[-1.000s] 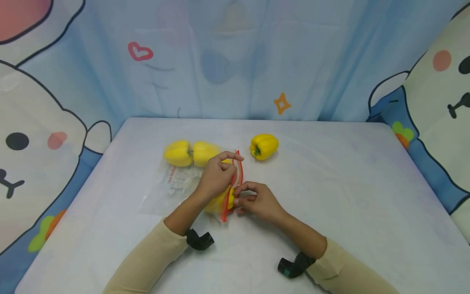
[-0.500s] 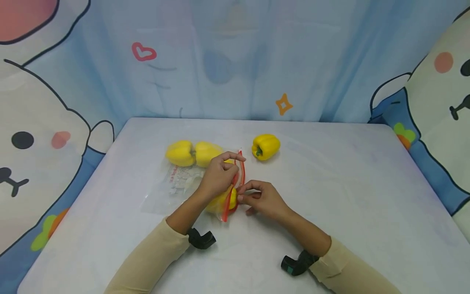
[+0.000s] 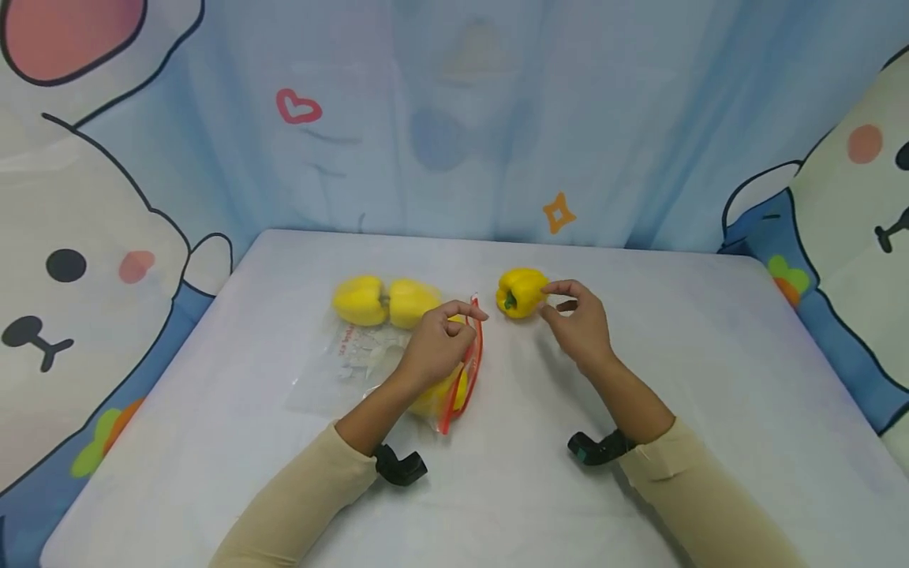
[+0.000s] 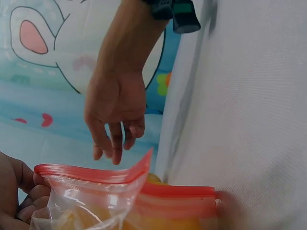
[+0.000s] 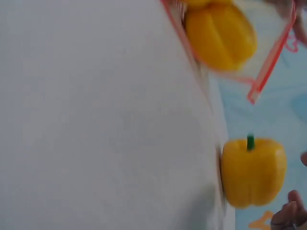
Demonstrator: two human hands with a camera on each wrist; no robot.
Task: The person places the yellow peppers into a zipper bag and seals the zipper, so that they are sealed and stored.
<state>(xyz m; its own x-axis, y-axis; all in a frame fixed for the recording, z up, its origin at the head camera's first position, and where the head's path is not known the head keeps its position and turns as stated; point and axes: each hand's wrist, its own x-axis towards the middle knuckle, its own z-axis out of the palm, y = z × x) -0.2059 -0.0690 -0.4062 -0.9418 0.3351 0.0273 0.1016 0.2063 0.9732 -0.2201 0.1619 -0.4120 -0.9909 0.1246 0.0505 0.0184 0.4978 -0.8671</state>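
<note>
A clear zip bag (image 3: 319, 386) with a red-edged mouth lies left of centre in the head view. Inside it are several yellow bell peppers (image 3: 360, 300), partly hidden by my left hand (image 3: 435, 351). That hand pinches the bag's upper rim and the mouth gapes; the red strip (image 4: 91, 172) rises from its fingers in the left wrist view. One loose yellow bell pepper (image 3: 521, 293) with a green stem sits beyond the bag mouth. My right hand (image 3: 584, 325) is at its right side, thumb and fingers apart; whether a fingertip touches it is unclear.
A white-covered table (image 3: 675, 355) carries everything. Behind it hangs a blue curtain (image 3: 454, 118) with cartoon prints. Black camera mounts (image 3: 401, 465) are strapped at both wrists.
My right hand has left the bag mouth and moved up and right to the loose bell pepper. My left hand keeps its hold on the bag. The head view has shifted slightly.
</note>
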